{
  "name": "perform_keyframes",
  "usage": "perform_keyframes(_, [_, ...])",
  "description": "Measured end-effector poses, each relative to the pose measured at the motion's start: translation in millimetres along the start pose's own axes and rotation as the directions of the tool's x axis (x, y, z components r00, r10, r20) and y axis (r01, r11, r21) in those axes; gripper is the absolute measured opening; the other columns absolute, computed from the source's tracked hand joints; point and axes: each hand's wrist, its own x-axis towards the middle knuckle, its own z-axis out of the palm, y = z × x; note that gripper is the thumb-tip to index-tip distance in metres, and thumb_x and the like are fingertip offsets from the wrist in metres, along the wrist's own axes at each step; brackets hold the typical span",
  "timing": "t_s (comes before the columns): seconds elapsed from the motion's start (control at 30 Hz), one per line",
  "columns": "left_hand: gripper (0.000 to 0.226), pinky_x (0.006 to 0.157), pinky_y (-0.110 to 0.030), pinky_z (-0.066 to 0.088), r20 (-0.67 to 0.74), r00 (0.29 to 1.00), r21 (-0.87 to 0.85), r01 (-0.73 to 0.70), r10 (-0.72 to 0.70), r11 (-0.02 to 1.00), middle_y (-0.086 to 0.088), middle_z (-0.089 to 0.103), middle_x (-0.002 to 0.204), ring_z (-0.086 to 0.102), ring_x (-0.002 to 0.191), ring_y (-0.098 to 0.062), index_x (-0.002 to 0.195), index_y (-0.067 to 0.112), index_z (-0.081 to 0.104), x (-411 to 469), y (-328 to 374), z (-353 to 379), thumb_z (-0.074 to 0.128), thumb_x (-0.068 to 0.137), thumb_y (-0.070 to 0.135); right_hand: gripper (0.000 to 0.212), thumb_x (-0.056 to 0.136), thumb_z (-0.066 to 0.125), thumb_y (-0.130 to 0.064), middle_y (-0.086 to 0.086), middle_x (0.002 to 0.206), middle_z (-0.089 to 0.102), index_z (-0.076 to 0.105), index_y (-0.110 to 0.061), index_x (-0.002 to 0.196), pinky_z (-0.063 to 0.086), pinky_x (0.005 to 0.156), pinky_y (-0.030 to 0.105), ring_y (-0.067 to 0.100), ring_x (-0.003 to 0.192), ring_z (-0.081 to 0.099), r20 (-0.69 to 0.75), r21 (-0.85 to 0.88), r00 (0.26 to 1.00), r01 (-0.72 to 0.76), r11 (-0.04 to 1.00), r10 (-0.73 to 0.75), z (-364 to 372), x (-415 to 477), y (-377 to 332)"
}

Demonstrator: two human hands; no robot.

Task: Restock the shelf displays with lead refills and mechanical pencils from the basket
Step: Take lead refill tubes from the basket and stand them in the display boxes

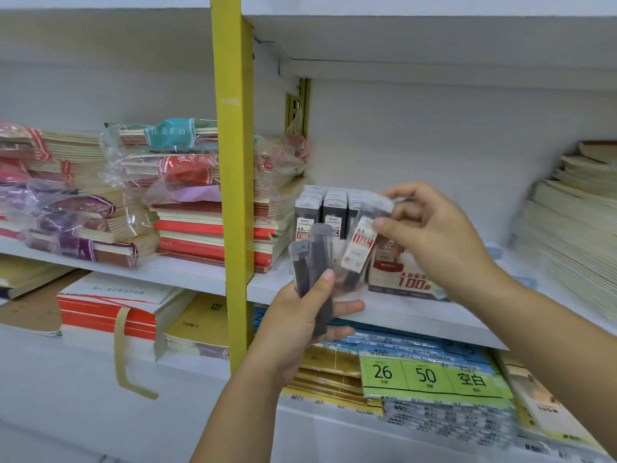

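A red-and-white display box [400, 282] stands on the middle shelf [417, 315], close to its front edge and just right of the yellow upright [232, 162]. Inside it, dark refill cases [335, 212] stand upright in rows running front to back. Three rows show; anything further right is hidden behind the right hand [437, 238].

That hand hovers in front of the box. Its grip is a pinch: thumb and fingertips close on the upper end of one refill pack [358, 248], a clear sleeve with a red-and-white label, tilted with its top toward the box.

The left hand [293, 329] is lower, level with the shelf's front edge. Its grip is curled round a bundle of refill packs [315, 262], with the thumb pressed across the front. At least two dark packs fan out of it, but blur keeps an exact count out of reach.

Left of the upright, the same shelf carries stacks of notebooks [207, 235], several of them in loose plastic wrap. At the right end lies a tall stack of pale paper pads [574, 228]. On the shelf below, a green card [430, 379] reading 26 and 50 lies on flat packs.
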Motion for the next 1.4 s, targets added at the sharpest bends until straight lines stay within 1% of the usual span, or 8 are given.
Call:
perform_keyframes(0.2, [0.026, 0.056, -0.024, 0.054, -0.26, 0.964, 0.024, -0.052, 0.057, 0.998, -0.003, 0.079, 0.097, 0.07, 0.067, -0.013, 0.117, 0.027, 0.065, -1.7, 9.5, -30.9, 0.059, 0.096, 0.04, 0.026, 0.089, 0.066, -0.016, -0.006, 0.089, 0.069, 0.053, -0.034, 0.1, 0.056, 0.074, 0.025, 0.004, 0.082, 0.066, -0.006, -0.221, 0.971, 0.232, 0.947, -0.239, 25.1, 28.4, -15.7])
perform_keyframes(0.47, [0.017, 0.05, -0.022, 0.048, -0.289, 0.954, 0.029, -0.074, 0.079, 0.997, -0.003, 0.078, 0.093, 0.058, 0.056, -0.009, 0.108, 0.031, 0.069, -6.4, 16.1, -50.8, 0.059, 0.097, 0.039, 0.028, 0.089, 0.066, -0.012, -0.008, 0.09, 0.066, 0.049, -0.032, 0.1, 0.051, 0.071, 0.014, 0.004, 0.082, 0.064, -0.044, -0.243, 0.928, 0.349, 0.905, -0.37, 48.1, 46.5, -19.4])
perform_keyframes(0.67, [0.021, 0.051, -0.019, 0.048, -0.287, 0.955, 0.067, -0.056, 0.073, 0.996, -0.001, 0.079, 0.093, 0.058, 0.057, -0.008, 0.113, 0.03, 0.066, -8.3, 18.3, -53.7, 0.059, 0.097, 0.04, 0.032, 0.087, 0.069, -0.019, -0.009, 0.087, 0.063, 0.048, -0.037, 0.104, 0.048, 0.065, 0.013, -0.001, 0.076, 0.061, 0.133, -0.442, 0.97, 0.241, 0.864, -0.203, 57.3, 51.8, -4.4])
perform_keyframes(0.93, [0.023, 0.057, -0.02, 0.052, -0.186, 0.981, 0.113, -0.039, 0.06, 0.993, 0.001, 0.078, 0.1, 0.07, 0.072, -0.01, 0.114, 0.034, 0.067, -13.3, 22.6, -47.5, 0.061, 0.094, 0.045, 0.024, 0.091, 0.065, -0.022, -0.003, 0.101, 0.046, 0.065, -0.021, 0.115, 0.046, 0.081, 0.026, 0.011, 0.085, 0.051, 0.1, -0.628, 0.971, 0.231, 0.743, -0.217, 63.6, 46.4, 7.0])
perform_keyframes(1.03, [0.022, 0.056, -0.02, 0.05, -0.134, 0.989, 0.139, -0.042, 0.061, 0.989, 0.0, 0.078, 0.1, 0.066, 0.069, -0.009, 0.112, 0.035, 0.069, -13.9, 22.3, -43.9, 0.06, 0.095, 0.045, 0.024, 0.094, 0.06, -0.029, -0.01, 0.097, 0.053, 0.064, -0.03, 0.117, 0.044, 0.072, 0.013, 0.006, 0.078, 0.054, 0.117, -0.517, 0.967, 0.255, 0.817, -0.228, 62.7, 29.5, 2.9])
perform_keyframes(1.13, [0.017, 0.055, -0.019, 0.048, -0.06, 0.997, 0.184, -0.044, 0.056, 0.982, 0.0, 0.078, 0.099, 0.06, 0.063, -0.007, 0.106, 0.038, 0.071, -15.4, 22.0, -34.6, 0.06, 0.096, 0.045, 0.028, 0.092, 0.063, -0.024, -0.011, 0.093, 0.066, 0.063, -0.038, 0.117, 0.049, 0.06, 0.014, 0.005, 0.066, 0.063, 0.273, -0.156, 0.961, 0.09, 0.984, -0.045, 58.9, 11.6, -1.6])
perform_keyframes(1.3, [0.036, 0.056, -0.02, 0.044, 0.043, 0.999, 0.201, -0.018, 0.01, 0.979, 0.001, 0.077, 0.105, 0.061, 0.068, -0.006, 0.118, 0.035, 0.065, -19.1, 23.1, -19.4, 0.054, 0.093, 0.058, 0.02, 0.092, 0.062, -0.009, -0.004, 0.076, 0.069, 0.067, -0.021, 0.107, 0.052, 0.06, 0.021, 0.013, 0.065, 0.065, 0.308, 0.034, 0.951, -0.005, 0.999, -0.006, 38.4, 1.4, -2.3])
perform_keyframes(1.4, [0.036, 0.055, -0.019, 0.044, 0.07, 0.997, 0.183, 0.0, -0.013, 0.983, 0.001, 0.076, 0.109, 0.062, 0.071, -0.006, 0.123, 0.037, 0.063, -20.3, 24.0, -16.3, 0.052, 0.095, 0.057, 0.021, 0.084, 0.066, -0.033, 0.0, 0.094, 0.072, 0.064, -0.023, 0.102, 0.053, 0.069, 0.024, 0.015, 0.076, 0.067, 0.291, 0.064, 0.956, -0.055, 0.996, 0.034, 22.4, -3.7, 2.2])
